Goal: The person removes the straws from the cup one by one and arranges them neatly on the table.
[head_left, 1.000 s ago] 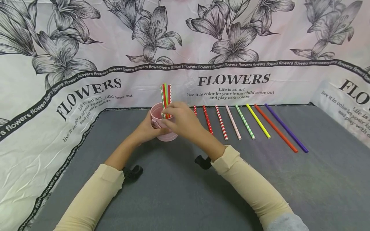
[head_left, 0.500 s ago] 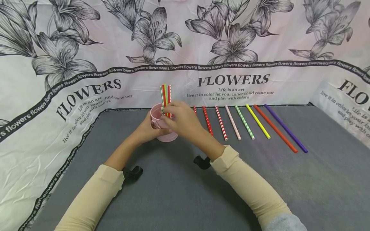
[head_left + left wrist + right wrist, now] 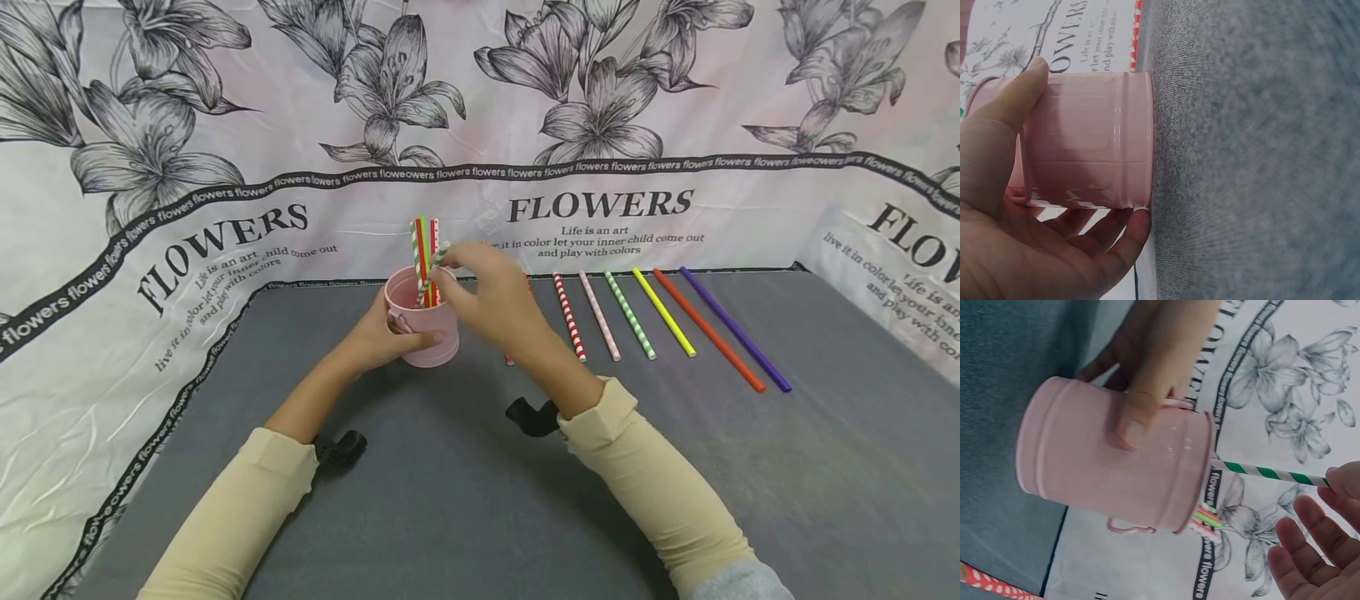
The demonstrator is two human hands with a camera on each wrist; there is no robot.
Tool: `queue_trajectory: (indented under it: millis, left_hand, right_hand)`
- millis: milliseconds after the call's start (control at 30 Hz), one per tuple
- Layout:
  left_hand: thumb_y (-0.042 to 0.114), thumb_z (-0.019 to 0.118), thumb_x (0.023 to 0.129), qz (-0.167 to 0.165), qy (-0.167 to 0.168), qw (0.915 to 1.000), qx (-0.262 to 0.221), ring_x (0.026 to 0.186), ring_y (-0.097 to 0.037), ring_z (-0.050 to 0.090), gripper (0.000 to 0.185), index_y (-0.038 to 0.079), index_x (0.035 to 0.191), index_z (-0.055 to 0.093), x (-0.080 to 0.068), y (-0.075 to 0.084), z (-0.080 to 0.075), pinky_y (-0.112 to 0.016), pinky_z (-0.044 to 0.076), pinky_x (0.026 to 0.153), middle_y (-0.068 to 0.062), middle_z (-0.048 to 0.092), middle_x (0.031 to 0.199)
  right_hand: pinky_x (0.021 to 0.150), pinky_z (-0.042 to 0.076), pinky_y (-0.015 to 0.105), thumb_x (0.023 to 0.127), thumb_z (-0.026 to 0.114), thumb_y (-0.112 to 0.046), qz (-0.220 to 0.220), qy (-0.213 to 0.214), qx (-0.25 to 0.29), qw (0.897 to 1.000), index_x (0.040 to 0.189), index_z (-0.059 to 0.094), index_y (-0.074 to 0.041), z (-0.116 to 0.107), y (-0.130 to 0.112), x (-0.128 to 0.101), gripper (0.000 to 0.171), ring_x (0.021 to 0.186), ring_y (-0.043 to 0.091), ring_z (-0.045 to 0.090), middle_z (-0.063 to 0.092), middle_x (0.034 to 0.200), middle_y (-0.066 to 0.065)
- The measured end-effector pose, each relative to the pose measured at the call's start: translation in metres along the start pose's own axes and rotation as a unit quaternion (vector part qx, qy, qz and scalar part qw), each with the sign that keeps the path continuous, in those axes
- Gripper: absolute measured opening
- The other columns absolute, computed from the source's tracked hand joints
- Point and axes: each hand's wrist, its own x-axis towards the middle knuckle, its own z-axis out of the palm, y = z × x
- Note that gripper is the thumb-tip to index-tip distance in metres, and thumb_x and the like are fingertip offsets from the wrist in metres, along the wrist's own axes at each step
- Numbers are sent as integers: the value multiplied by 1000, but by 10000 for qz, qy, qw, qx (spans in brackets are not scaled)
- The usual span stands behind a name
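nearest the viewer, two cream-sleeved forearms extend over the grey felt-covered desk [image 3: 465,517], each with a black wrist-camera mount below it.

the left hand [image 3: 378,337] grips the small pink metal bucket [image 3: 422,321], which stands upright on the desk left of centre. its thumb lies across the near wall and its fingers [image 3: 1094,225] curl round the far side, pressed to the metal.

the right hand [image 3: 491,300] is just right of the bucket rim. its fingertips pinch the upper end of a green-and-white striped paper straw [image 3: 432,271]; the remaining fingers [image 3: 1310,540] are loosely spread below it. the straw is tilted, with its lower end inside the bucket mouth.

a bundle of upright straws [image 3: 423,250], green-striped, red, green and red-dotted, stands in the bucket and projects above the rim.

right of the hand, a row of straws lies flat on the desk, roughly parallel and apart: red-and-white striped straw [image 3: 569,317], pale pink dotted straw [image 3: 600,315], green-and-white striped flat straw [image 3: 630,315], yellow straw [image 3: 663,312], orange-red straw [image 3: 708,329], purple straw [image 3: 735,329]. a red dotted straw [image 3: 509,359] is mostly hidden behind the right wrist.

behind the desk hangs a white flower-printed backdrop [image 3: 600,125] lettered "flowers".
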Motion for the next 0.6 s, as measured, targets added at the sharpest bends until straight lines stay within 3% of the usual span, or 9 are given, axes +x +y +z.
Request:
queue_trajectory:
  millis: [300, 600]
  left_hand:
    - [25, 84, 82, -38, -50, 10000, -57, 129, -28, 43, 97, 16, 154, 20, 0, -1, 1, -54, 36, 109, -10, 41, 144]
    - [30, 86, 80, -118, 31, 9999, 55, 130, -25, 43, 99, 19, 154, 21, 1, -1, 0, -53, 37, 108, -6, 41, 144]
  right_hand:
    - [87, 50, 36, 96, 65, -9, -108, 315, 243, 9992, 100, 68, -5, -18, -9, 2, 7, 98, 18, 64, 72, 99, 5]
    - [87, 51, 33, 97, 63, -5, -871, 907, 555, 9905, 102, 65, 0, -45, -20, 8, 7, 92, 14, 65, 70, 104, 8]
